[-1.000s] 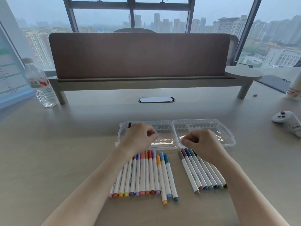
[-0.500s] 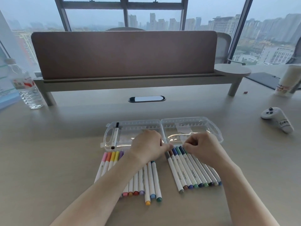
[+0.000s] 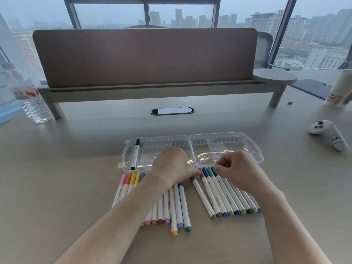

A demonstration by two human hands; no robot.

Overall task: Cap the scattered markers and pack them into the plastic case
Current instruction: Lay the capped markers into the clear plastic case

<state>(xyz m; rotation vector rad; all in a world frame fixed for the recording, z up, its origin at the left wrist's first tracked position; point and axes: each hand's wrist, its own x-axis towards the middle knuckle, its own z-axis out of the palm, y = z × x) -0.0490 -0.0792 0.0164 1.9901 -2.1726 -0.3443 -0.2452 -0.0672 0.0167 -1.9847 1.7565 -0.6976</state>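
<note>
The clear plastic case (image 3: 253, 147) lies open and flat on the desk. One black-capped marker (image 3: 135, 155) rests in its left half. In front of it lie two rows of capped white markers: a left row (image 3: 177, 206) and a right row (image 3: 226, 197). My left hand (image 3: 171, 166) is curled over the left row, with its fingertips on the cap end of the grey marker (image 3: 202, 195), which lies slightly apart from the right row. My right hand (image 3: 238, 168) pinches at the cap of a dark teal marker (image 3: 214, 171) and hides the tops of several others.
A water bottle (image 3: 32, 100) stands at the far left and a paper cup (image 3: 339, 90) at the far right. A white controller (image 3: 327, 134) lies to the right of the case. A raised shelf with a brown divider (image 3: 144, 58) spans the back.
My left hand has moved right from the case's left half, uncovering the black marker there, and now touches the right row. My right hand stays at that row's caps.
</note>
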